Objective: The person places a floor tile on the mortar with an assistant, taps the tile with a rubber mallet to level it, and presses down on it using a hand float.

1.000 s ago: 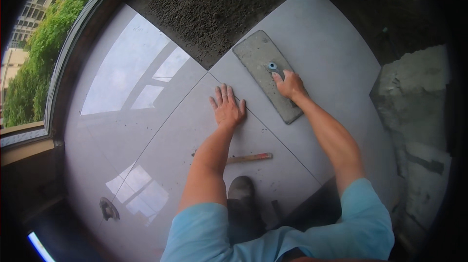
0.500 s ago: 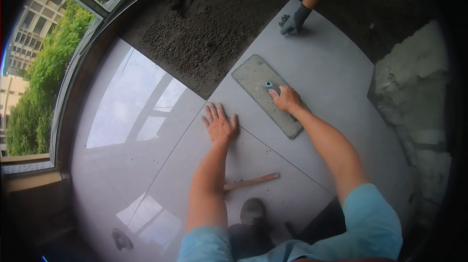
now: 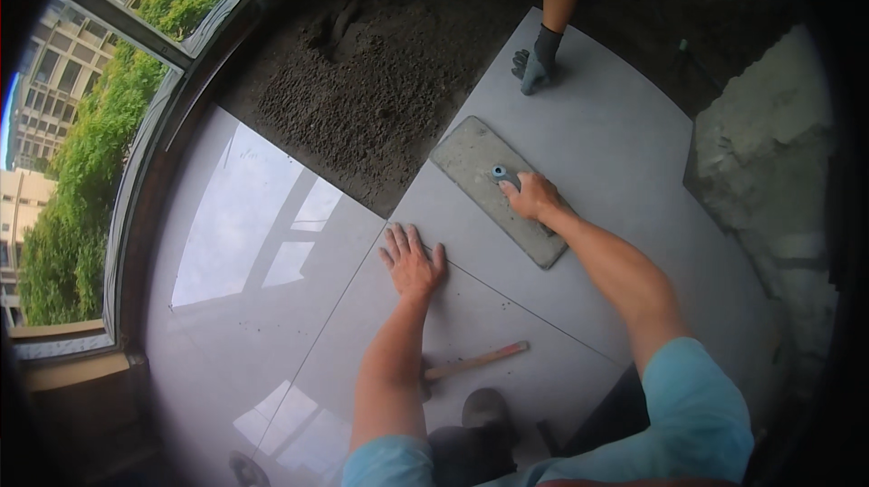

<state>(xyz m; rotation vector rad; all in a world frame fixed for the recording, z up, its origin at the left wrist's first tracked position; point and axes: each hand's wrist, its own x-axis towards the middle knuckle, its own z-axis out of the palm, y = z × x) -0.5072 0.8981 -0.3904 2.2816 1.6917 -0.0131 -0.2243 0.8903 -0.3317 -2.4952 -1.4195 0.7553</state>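
Observation:
My right hand (image 3: 532, 197) is wrapped round the handle of a long rectangular float (image 3: 469, 154), grey and smeared, with a blue-ended grip. The float lies flat on a large light-grey floor tile (image 3: 615, 138). My left hand (image 3: 415, 262) rests palm down with fingers spread, near the corner where the tile joints meet. It holds nothing. A wooden-handled tool (image 3: 480, 360) lies on the near tile beside my left forearm; my arm partly hides its head end, so its kind is unclear.
A co-worker's gloved hand (image 3: 536, 62) is at the tile's far end. Dark loose mortar bed (image 3: 353, 107) fills the far left. Window glare lies on the left tile (image 3: 213, 324). Pale broken slabs (image 3: 765, 134) border the right; a window frame (image 3: 136, 21) stands left.
The whole view has shifted slightly, with the tiles lower in the picture. My hands keep their places on the tile and float. The co-worker's gloved hand has turned, its fingers pointing more downward.

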